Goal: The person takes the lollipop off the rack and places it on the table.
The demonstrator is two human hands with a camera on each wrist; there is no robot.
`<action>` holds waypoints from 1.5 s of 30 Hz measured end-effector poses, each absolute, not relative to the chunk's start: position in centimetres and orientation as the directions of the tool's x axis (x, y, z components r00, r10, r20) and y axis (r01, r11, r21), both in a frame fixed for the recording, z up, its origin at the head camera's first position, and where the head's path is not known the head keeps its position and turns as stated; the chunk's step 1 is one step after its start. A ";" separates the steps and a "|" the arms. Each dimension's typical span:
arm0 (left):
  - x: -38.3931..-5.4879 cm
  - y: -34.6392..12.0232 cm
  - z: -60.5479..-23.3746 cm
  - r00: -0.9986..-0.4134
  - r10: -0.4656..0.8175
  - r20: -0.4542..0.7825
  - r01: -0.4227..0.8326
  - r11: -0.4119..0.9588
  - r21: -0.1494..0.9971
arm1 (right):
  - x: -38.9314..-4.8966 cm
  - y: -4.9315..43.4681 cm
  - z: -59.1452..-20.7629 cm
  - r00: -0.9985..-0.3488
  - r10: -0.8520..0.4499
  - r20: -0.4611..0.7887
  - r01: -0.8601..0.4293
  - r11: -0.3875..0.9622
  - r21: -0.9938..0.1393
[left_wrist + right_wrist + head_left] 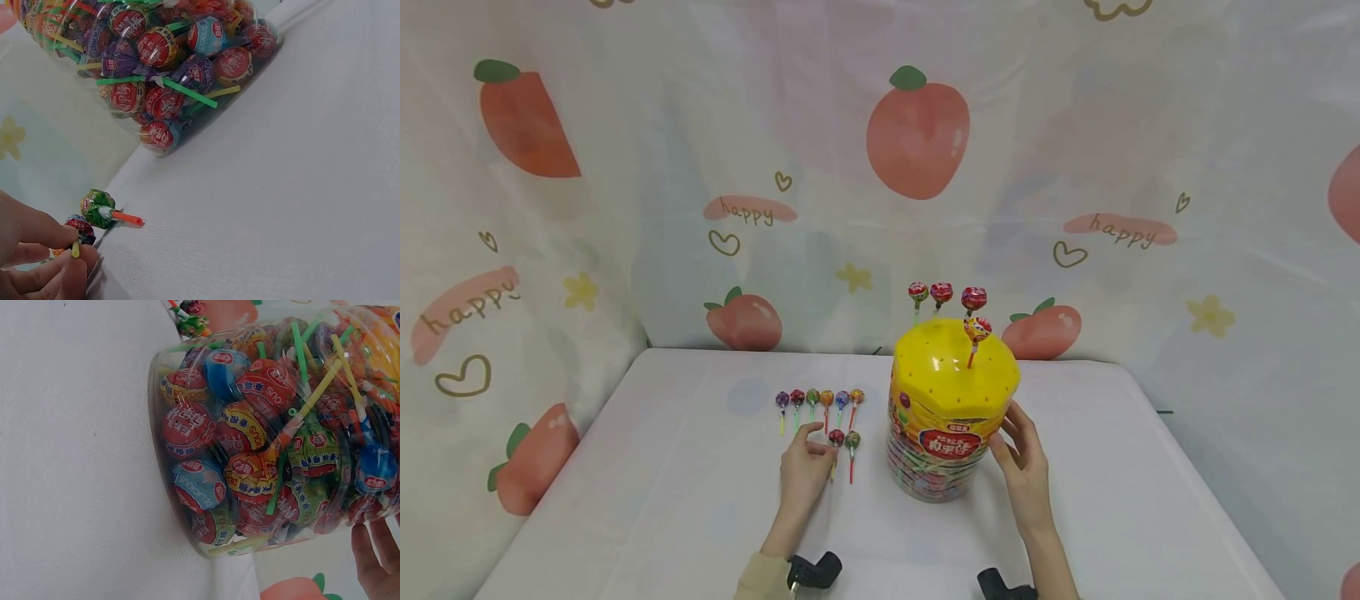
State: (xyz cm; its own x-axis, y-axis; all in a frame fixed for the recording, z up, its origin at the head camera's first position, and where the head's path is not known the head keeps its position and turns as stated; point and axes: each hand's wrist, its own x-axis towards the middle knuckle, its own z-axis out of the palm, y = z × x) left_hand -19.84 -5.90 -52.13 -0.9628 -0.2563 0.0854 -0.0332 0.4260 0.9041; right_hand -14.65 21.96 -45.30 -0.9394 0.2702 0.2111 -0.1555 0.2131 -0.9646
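Note:
Thumb and fingers of my left hand (805, 471) pinch the yellow stick of a red-wrapped lollipop (837, 437), low over the table. Right beside it lies a green-wrapped lollipop (852, 442) with a red stick. My right hand (1026, 467) rests its fingertips against the right side of a large clear jar (250, 444) packed with wrapped lollipops. On top of the jar is a yellow lid (936, 375) dotted with small holes. Several lollipops stand upright in the lid, among them an orange-and-yellow one (977, 330) nearest the front.
Behind my left hand, several lollipops lie in a row, from a purple one (782, 401) to an orange one (857, 397). A white cloth covers the table (685, 467). At the back hangs a curtain (820, 125) printed with peaches.

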 end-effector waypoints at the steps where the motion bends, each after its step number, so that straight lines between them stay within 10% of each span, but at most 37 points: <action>1: -19.9 -5.9 -52.1 -0.963 -0.256 0.089 -0.032 0.434 0.900 | -14.6 22.0 -45.3 -0.939 0.270 0.211 -0.155 0.214 -0.965; 45: -18.2 -6.1 -49.1 -0.963 -0.184 0.197 0.074 0.523 0.849 | -14.6 22.0 -45.4 -0.938 0.263 0.224 -0.171 0.210 -0.963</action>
